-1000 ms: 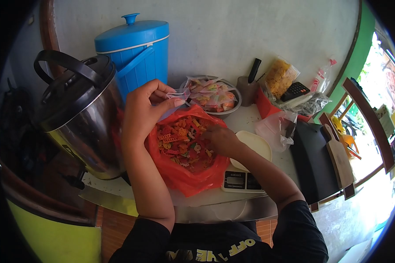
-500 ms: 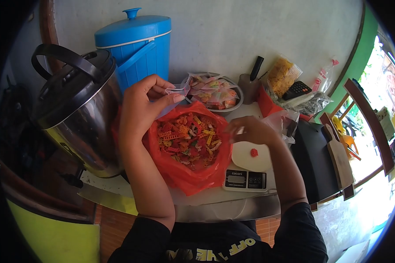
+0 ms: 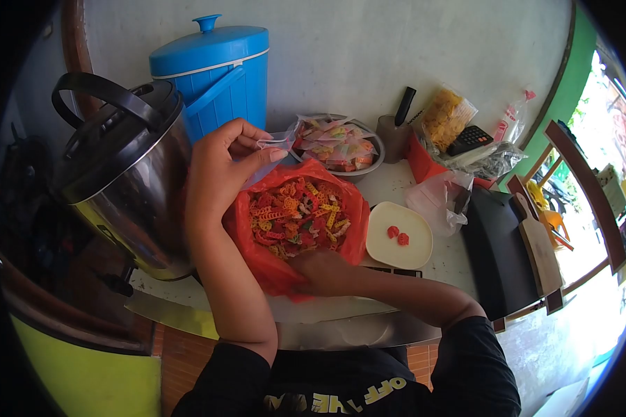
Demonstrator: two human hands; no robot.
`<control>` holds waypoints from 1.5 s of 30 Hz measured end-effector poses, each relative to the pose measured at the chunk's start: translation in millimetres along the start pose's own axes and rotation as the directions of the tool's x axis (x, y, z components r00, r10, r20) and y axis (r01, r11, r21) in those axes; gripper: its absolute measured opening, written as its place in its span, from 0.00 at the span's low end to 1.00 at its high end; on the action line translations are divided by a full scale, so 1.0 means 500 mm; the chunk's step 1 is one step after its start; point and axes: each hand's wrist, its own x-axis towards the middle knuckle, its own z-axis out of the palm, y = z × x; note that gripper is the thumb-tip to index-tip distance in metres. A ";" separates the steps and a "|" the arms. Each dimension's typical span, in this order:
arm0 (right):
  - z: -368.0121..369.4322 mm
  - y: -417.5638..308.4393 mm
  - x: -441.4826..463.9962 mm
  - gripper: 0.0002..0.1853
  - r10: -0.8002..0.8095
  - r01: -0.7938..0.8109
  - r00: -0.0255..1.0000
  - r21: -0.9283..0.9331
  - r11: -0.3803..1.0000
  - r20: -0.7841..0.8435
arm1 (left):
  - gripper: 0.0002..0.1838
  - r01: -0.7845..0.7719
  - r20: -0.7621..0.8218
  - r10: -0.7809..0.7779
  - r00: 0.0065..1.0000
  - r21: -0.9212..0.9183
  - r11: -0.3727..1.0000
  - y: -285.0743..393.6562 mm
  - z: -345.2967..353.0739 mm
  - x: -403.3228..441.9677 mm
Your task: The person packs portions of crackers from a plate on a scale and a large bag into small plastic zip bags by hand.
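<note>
My left hand (image 3: 233,156) is closed, pinching a clear plastic bag (image 3: 277,141) between thumb and fingers above the far left side of a red plastic bag (image 3: 355,243). Inside the red bag is a heap of colourful dry snack pieces (image 3: 302,215), mostly red, orange and yellow. My right hand (image 3: 320,270) reaches into its near side; the fingertips are hidden and blurred. Two red snack pieces (image 3: 398,236) lie on the cream square plate (image 3: 382,254) of a kitchen scale. My right forearm covers most of the scale's front panel (image 3: 407,272).
A steel container with a black lid (image 3: 129,201) and a blue cooler (image 3: 222,90) stand left. Behind the red bag is a bowl (image 3: 379,149) of small filled packets. Back right are a calculator (image 3: 470,140), bagged yellow snacks (image 3: 446,118) and clear plastic bags (image 3: 442,198).
My right hand has moved left and nearer me, from beside the scale plate into the red bag. A second red piece now lies on the plate. My left hand stays nearly still.
</note>
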 end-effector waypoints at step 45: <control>-0.030 0.078 0.023 0.16 -0.169 0.082 0.971 -0.429 0.899 -0.168 | 0.15 0.027 0.025 -0.027 0.999 0.018 0.999 0.003 0.001 -0.003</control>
